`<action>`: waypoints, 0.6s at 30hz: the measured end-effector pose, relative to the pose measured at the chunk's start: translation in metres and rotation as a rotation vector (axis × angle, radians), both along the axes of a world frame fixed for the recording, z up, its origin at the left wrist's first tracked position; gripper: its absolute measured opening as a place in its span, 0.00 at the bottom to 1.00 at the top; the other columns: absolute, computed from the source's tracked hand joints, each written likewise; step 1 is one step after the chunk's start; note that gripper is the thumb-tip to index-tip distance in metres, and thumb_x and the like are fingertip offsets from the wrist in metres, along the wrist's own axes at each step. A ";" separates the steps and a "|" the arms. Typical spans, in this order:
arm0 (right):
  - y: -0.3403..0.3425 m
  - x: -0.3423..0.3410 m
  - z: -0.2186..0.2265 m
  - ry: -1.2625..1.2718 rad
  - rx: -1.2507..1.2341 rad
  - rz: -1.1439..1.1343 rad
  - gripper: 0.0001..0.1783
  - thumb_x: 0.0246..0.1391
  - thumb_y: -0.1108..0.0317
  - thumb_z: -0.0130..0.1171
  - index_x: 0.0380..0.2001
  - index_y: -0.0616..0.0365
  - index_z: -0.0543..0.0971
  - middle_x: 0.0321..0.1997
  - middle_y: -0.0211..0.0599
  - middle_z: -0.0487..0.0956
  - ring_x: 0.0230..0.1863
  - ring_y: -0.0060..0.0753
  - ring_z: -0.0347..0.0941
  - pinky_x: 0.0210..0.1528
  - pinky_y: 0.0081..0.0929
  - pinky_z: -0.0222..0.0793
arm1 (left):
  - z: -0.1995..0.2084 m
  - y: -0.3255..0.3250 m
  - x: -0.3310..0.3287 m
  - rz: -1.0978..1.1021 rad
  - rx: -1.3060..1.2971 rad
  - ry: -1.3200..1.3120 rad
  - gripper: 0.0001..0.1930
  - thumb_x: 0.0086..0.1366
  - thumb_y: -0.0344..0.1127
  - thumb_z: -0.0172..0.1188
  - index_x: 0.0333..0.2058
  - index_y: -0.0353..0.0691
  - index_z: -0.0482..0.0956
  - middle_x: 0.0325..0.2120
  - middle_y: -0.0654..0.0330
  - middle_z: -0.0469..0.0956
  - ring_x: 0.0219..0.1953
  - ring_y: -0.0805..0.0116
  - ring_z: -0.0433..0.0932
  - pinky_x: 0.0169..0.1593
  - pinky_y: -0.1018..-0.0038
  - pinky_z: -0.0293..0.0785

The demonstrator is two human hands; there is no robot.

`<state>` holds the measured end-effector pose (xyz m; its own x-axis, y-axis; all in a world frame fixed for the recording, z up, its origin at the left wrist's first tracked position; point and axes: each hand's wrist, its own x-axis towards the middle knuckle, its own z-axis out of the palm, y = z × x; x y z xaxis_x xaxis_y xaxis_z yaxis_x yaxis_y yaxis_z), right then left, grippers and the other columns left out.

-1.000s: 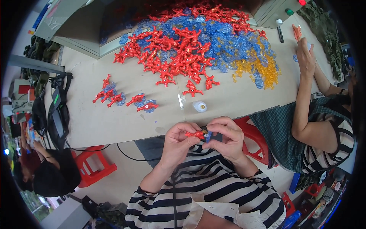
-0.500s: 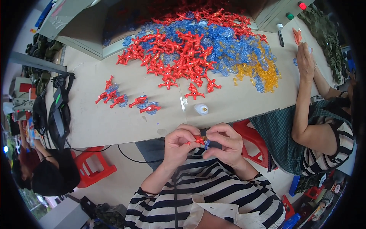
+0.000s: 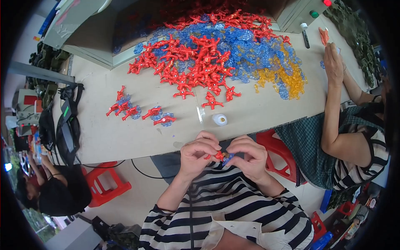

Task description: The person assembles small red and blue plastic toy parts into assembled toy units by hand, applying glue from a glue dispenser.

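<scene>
Just off the table's near edge, my left hand point(image 3: 195, 157) pinches a small red plastic figure point(image 3: 216, 156). My right hand point(image 3: 251, 159) grips a clear blue plastic piece point(image 3: 228, 158) against the figure's right end, with a bit of yellow between them. Fingers partly cover where the parts meet. On the table beyond lies a heap of red figures point(image 3: 199, 75), clear blue pieces point(image 3: 246, 52) and clear yellow pieces point(image 3: 287, 75). To the left, several red figures joined with blue pieces point(image 3: 165, 119) lie in a loose group.
A small white bottle point(image 3: 219, 119) stands near the table edge. A black marker point(image 3: 306, 36) lies at the far right, below a grey cabinet with red and green buttons point(image 3: 313, 14). A co-worker's arm point(image 3: 334, 83) works at right; red stools point(image 3: 106, 185) flank me.
My right finger and thumb have closed in on the blue piece, which now sits lower beside the red figure. The whole view has shifted slightly.
</scene>
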<state>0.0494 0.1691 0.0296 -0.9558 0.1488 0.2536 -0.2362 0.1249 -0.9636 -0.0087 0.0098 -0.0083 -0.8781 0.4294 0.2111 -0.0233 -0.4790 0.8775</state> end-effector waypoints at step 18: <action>-0.002 -0.001 0.010 0.301 0.354 0.006 0.17 0.24 0.73 0.69 0.25 0.64 0.78 0.26 0.38 0.76 0.29 0.37 0.73 0.31 0.26 0.70 | 0.004 -0.006 -0.015 -0.145 -0.040 0.190 0.10 0.39 0.19 0.65 0.24 0.38 0.81 0.28 0.56 0.79 0.37 0.55 0.76 0.38 0.66 0.74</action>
